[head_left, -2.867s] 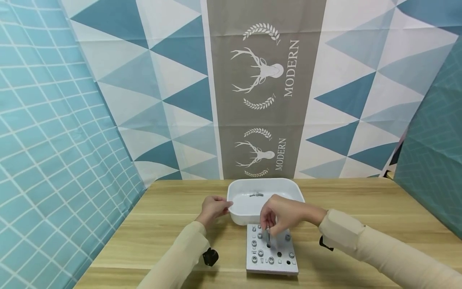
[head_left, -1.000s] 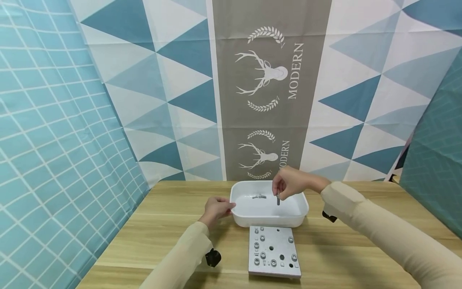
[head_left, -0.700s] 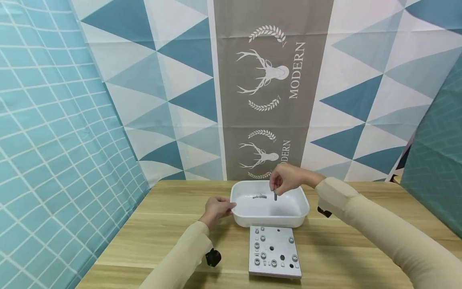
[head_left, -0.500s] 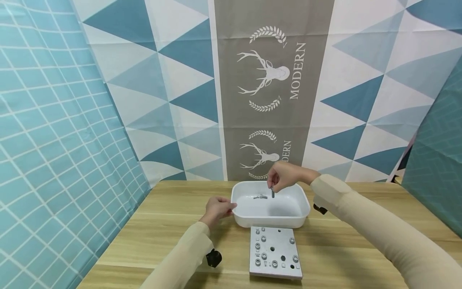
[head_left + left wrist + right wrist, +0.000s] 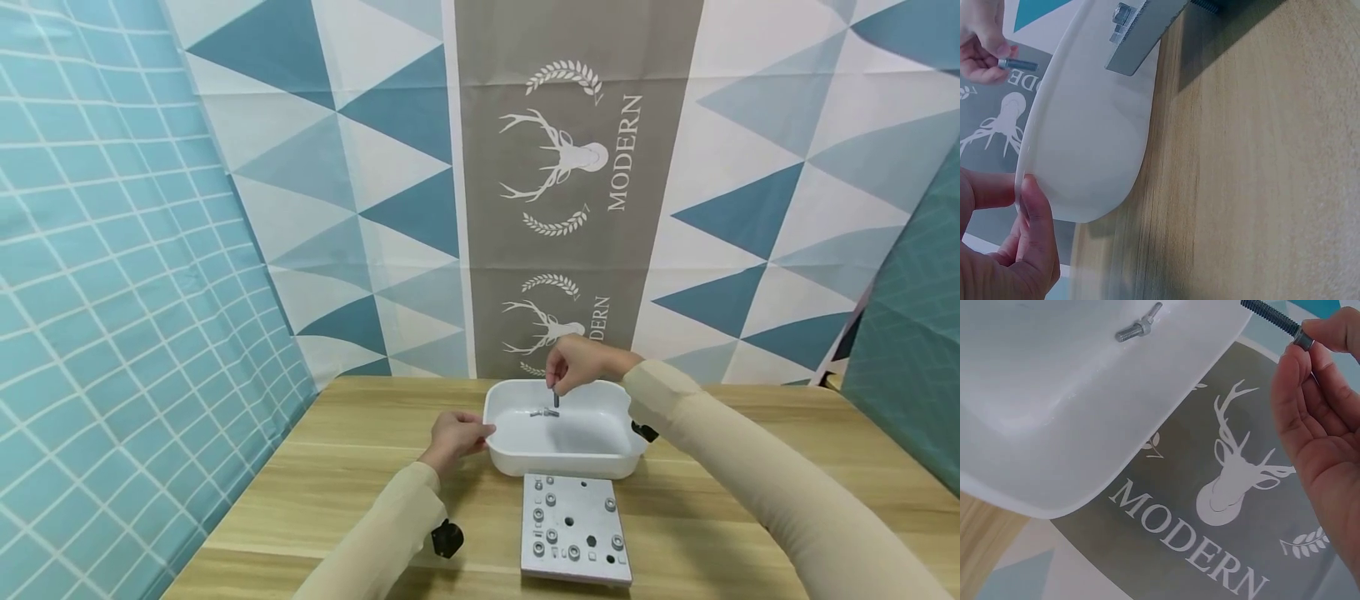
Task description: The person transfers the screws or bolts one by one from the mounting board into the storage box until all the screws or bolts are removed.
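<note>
1. Head view: my right hand pinches a bolt by its head between thumb and fingers, shank pointing down, over the far part of the white tray.
2. From the left wrist I see that bolt apart from the tray's rim, higher than its edge.
3. My left hand grips the tray's left edge — thumb and fingers pinching the rim.
4. Loose bolts lie together toward the tray's far side; its floor stretches right and near of them.
5. Near of the tray sits the metal block, studded with bolt heads and open holes. Its far edge is just beside the tray — touching or not, I cannot tell.
6. The wooden table gives me width left and right, up to the patterned curtain at the far edge.
</note>
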